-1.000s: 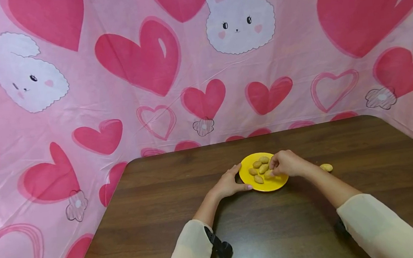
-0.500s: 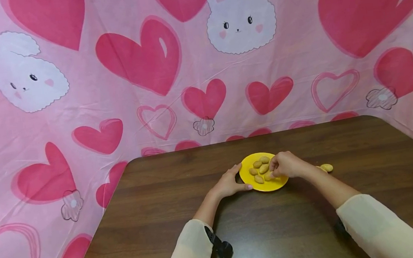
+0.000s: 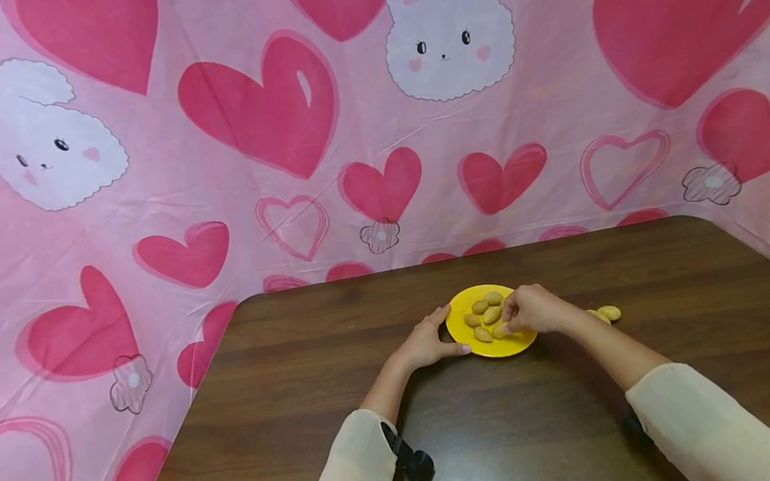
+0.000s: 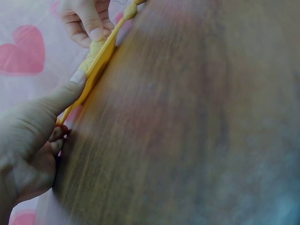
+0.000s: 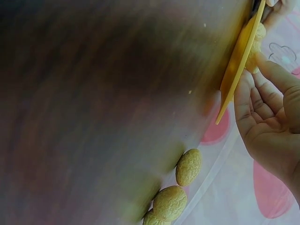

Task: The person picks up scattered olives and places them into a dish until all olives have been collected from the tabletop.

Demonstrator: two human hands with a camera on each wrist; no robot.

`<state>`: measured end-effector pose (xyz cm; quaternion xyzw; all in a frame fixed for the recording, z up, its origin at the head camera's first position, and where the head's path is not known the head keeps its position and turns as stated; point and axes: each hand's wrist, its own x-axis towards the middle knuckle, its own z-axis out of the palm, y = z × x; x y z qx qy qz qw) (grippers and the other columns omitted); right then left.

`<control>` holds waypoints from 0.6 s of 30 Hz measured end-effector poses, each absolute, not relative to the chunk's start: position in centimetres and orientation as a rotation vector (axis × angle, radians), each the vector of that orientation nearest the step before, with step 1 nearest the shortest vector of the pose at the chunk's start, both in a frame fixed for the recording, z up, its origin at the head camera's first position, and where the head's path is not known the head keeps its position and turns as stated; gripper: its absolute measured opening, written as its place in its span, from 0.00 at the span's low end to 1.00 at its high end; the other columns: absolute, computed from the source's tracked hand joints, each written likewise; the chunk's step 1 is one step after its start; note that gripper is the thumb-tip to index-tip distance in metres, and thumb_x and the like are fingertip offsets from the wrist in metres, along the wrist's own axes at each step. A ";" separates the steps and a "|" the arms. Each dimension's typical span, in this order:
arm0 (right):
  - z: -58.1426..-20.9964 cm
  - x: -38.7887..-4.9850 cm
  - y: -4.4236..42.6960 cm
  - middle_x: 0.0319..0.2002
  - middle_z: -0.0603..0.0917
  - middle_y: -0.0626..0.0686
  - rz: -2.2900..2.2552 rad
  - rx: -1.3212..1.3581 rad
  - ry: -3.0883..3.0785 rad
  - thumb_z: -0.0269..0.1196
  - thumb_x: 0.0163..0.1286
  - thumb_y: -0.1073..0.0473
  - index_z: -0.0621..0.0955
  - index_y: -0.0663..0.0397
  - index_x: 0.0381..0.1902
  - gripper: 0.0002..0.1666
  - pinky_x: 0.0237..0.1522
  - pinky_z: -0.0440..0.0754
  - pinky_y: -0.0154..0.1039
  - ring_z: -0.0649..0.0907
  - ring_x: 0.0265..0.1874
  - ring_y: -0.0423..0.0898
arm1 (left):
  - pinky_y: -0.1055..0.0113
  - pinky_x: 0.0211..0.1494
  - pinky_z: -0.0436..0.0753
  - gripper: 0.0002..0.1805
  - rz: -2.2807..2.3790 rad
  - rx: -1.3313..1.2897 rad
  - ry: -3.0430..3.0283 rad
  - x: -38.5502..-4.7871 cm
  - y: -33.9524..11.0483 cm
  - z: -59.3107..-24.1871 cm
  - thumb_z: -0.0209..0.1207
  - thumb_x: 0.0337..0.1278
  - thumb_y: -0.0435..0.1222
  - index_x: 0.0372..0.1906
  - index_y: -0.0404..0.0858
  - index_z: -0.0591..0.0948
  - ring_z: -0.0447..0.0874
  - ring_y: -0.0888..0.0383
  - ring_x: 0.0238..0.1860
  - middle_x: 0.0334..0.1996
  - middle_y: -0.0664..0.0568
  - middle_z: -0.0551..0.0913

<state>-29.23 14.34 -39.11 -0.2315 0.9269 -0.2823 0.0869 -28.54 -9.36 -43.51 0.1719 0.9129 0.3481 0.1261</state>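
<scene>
A yellow plate (image 3: 498, 349) lies on the wooden table, with several small oval, yellow-brown pieces with wrinkled surfaces (image 3: 491, 314) spread over it. My left hand (image 3: 427, 342) grips the plate's left side; the left wrist view shows the thumb (image 4: 75, 84) on the rim and other fingers curled below it. Over the plate's right part, my right hand (image 3: 534, 308) pinches one oval piece (image 3: 499, 330) between thumb and fingers, low on the plate. The right wrist view has that hand's fingertips touching an oval piece (image 5: 253, 61); its far side is hidden.
More oval pieces (image 3: 609, 313) lie on the table to the right, beyond my right forearm; the right wrist view shows 3 of them (image 5: 188, 167). The brown table (image 3: 289, 402) ends at a pink cloth (image 3: 361, 120) printed with hearts and rabbits.
My right hand has shifted slightly downward at the plate, with its pinched piece barely moving. The forearm uncovers more of a loose piece on the right. My left hand and the plate stay still.
</scene>
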 end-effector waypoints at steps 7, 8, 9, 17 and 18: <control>-39.2 -29.2 14.6 0.18 0.76 0.44 -0.836 -0.729 2.760 0.70 0.51 0.62 0.81 0.54 0.21 0.07 0.22 0.72 0.34 0.71 0.20 0.41 | 0.51 0.68 0.52 0.49 1.005 0.510 2.668 -28.6 -9.4 -43.6 0.65 0.47 0.53 0.72 0.42 0.55 0.49 0.47 0.69 0.70 0.47 0.54; -39.3 -29.2 14.6 0.18 0.76 0.44 -0.838 -0.734 2.758 0.70 0.51 0.62 0.81 0.54 0.21 0.07 0.22 0.72 0.34 0.71 0.20 0.41 | 0.51 0.68 0.52 0.49 1.006 0.510 2.667 -28.6 -9.4 -43.6 0.65 0.47 0.53 0.72 0.42 0.55 0.49 0.47 0.69 0.70 0.47 0.54; -39.3 -29.2 14.6 0.18 0.76 0.44 -0.837 -0.736 2.761 0.70 0.51 0.62 0.81 0.54 0.20 0.07 0.22 0.71 0.34 0.71 0.20 0.41 | 0.51 0.68 0.52 0.49 1.006 0.510 2.666 -28.6 -9.4 -43.6 0.65 0.47 0.53 0.72 0.42 0.55 0.49 0.47 0.69 0.70 0.47 0.54; -39.4 -29.3 14.7 0.18 0.76 0.44 -0.835 -0.729 2.760 0.70 0.50 0.63 0.81 0.54 0.20 0.06 0.23 0.72 0.34 0.72 0.20 0.41 | 0.51 0.68 0.52 0.49 1.012 0.510 2.662 -28.5 -9.4 -43.4 0.65 0.47 0.53 0.71 0.42 0.55 0.49 0.47 0.69 0.70 0.47 0.54; -39.4 -29.3 14.7 0.18 0.77 0.44 -0.837 -0.727 2.760 0.70 0.50 0.63 0.81 0.54 0.20 0.06 0.23 0.73 0.34 0.72 0.20 0.41 | 0.51 0.68 0.52 0.49 1.011 0.511 2.662 -28.5 -9.4 -43.4 0.65 0.47 0.53 0.71 0.42 0.55 0.49 0.47 0.69 0.70 0.47 0.54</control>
